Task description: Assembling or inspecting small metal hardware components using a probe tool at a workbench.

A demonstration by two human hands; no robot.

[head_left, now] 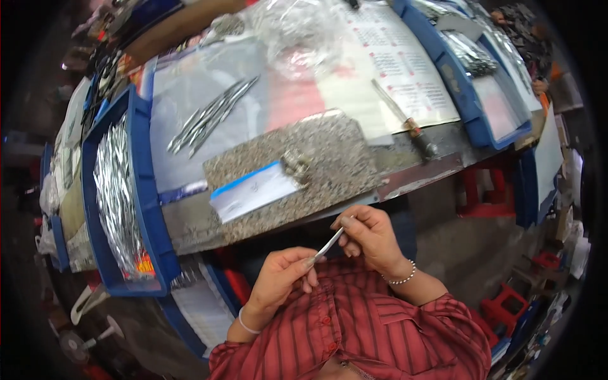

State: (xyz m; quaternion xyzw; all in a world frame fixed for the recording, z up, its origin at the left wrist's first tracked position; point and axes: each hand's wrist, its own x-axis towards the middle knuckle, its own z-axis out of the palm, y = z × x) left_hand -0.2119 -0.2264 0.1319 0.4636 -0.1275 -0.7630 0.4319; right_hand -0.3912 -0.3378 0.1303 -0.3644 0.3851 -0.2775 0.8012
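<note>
A slim silvery metal piece (329, 244) is stretched between my two hands, in front of the table's near edge. My left hand (278, 278) pinches its lower end between thumb and fingers. The upper end sits in the pinch of my right hand (370, 237). Just beyond my hands lies a speckled stone slab (339, 149). On it rest a white paper pad with a blue edge (253, 193) and a small clump of metal bits (295, 168). Several similar slim silvery pieces (212, 117) lie in a loose bunch farther back, on a plastic sheet.
At the left, a blue bin (166, 259) holds many silvery pieces (117, 196). A dark-handled tool with a thin shaft (419, 139) lies right of the slab. Another blue bin (472, 117) stands back right. Crumpled clear plastic (301, 38) lies behind. A red stool (486, 193) stands beyond the table edge.
</note>
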